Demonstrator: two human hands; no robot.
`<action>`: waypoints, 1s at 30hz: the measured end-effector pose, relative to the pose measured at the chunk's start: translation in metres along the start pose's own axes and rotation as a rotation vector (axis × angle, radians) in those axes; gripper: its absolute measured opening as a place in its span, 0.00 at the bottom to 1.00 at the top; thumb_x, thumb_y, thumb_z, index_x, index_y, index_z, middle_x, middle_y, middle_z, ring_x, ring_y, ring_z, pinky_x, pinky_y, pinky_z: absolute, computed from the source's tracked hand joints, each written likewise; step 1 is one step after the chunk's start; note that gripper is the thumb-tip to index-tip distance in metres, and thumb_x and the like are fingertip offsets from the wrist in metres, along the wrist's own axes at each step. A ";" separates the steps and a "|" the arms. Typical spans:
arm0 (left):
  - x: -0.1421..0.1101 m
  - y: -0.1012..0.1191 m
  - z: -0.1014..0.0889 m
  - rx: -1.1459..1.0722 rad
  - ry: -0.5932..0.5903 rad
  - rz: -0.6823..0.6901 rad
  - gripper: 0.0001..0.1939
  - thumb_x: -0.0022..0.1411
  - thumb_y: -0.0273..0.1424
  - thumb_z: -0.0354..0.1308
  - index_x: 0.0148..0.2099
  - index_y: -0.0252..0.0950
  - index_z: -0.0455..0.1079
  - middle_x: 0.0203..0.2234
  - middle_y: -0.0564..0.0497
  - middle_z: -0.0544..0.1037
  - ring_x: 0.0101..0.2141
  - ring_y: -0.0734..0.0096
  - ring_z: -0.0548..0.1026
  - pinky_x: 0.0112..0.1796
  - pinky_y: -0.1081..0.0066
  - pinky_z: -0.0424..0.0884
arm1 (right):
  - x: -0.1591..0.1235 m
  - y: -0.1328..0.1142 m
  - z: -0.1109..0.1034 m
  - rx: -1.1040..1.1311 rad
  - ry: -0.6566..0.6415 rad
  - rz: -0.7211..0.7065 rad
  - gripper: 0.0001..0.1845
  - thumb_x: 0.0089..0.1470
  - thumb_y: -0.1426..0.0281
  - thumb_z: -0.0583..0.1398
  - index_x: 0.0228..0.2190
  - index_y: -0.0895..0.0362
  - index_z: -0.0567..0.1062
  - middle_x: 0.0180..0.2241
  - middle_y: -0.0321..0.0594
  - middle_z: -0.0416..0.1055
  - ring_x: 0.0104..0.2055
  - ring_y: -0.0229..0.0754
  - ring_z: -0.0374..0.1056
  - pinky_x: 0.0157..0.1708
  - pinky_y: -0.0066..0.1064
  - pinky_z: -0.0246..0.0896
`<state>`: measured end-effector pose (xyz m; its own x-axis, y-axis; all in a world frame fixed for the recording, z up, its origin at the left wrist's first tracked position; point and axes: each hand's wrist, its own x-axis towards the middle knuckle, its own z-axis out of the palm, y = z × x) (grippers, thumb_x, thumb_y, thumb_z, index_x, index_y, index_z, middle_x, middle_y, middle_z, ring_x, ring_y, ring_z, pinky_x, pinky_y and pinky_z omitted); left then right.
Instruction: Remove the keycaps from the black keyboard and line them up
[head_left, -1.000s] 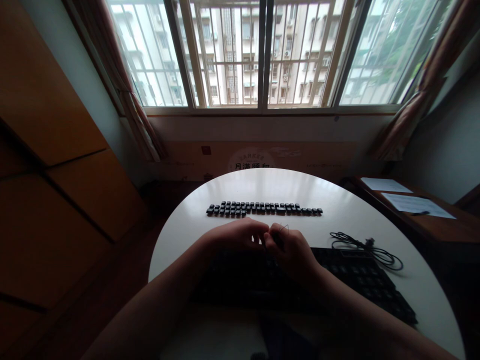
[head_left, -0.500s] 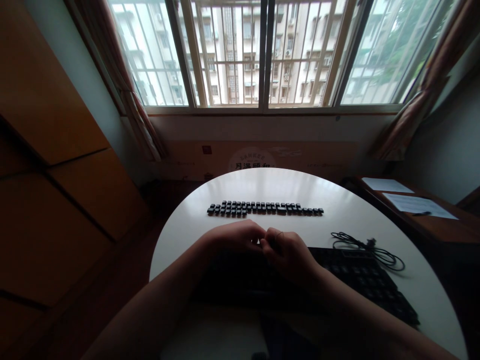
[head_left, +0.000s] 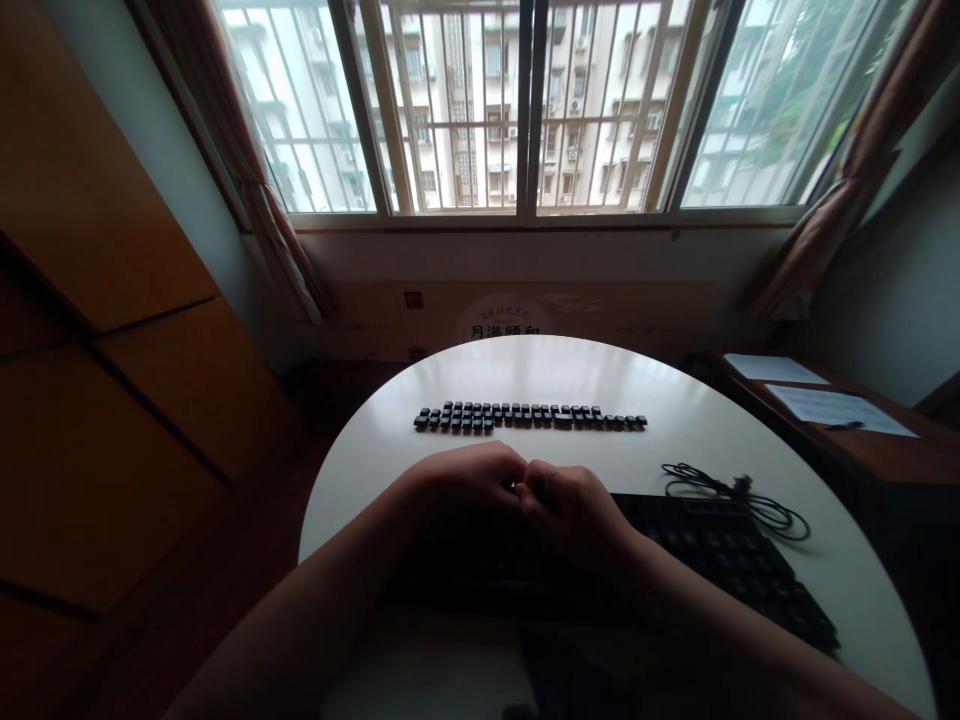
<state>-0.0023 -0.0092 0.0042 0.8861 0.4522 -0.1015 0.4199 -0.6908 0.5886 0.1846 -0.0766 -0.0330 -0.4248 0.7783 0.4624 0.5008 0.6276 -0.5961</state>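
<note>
Both my hands meet over a black keyboard [head_left: 720,550], which lies in deep shadow on the white table. In my right hand [head_left: 574,505], the fingers are closed around a wire keycap puller [head_left: 553,476]; only a bit of its thin wire shows above the fist. My left hand [head_left: 480,470] has its fingers curled in against the right hand's fingertips. Whatever those left fingers pinch is hidden. Beyond the hands, black keycaps [head_left: 525,415] stand in two rows on the table.
The round white table [head_left: 360,440] carries everything here. A coiled black cable [head_left: 765,510] sits behind the keyboard's right part. To the right, a brown desk holds paper sheets [head_left: 832,405] and a black pen [head_left: 845,427]. A barred window faces me.
My right hand has come slightly down and left, closer against my left hand. The puller's wire loops stood up clearly earlier and are now mostly out of sight. The keycap rows look unchanged.
</note>
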 end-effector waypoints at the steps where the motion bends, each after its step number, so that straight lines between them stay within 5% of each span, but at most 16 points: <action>1: 0.000 0.000 0.000 -0.004 0.000 0.002 0.07 0.58 0.31 0.60 0.33 0.31 0.74 0.23 0.56 0.72 0.24 0.76 0.65 0.28 0.77 0.62 | 0.000 0.000 0.000 -0.004 0.001 0.000 0.07 0.57 0.69 0.57 0.28 0.56 0.71 0.22 0.34 0.69 0.22 0.36 0.62 0.25 0.26 0.53; 30: 0.000 -0.002 0.001 -0.030 0.000 0.013 0.05 0.57 0.29 0.59 0.35 0.33 0.73 0.25 0.55 0.74 0.25 0.75 0.67 0.28 0.76 0.61 | 0.000 -0.002 -0.001 -0.005 -0.013 0.009 0.09 0.59 0.68 0.56 0.28 0.56 0.71 0.24 0.37 0.72 0.24 0.37 0.66 0.26 0.27 0.56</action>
<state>-0.0029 -0.0089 0.0022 0.8915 0.4433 -0.0938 0.4024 -0.6795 0.6135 0.1840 -0.0777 -0.0311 -0.4296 0.7836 0.4488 0.5084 0.6206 -0.5970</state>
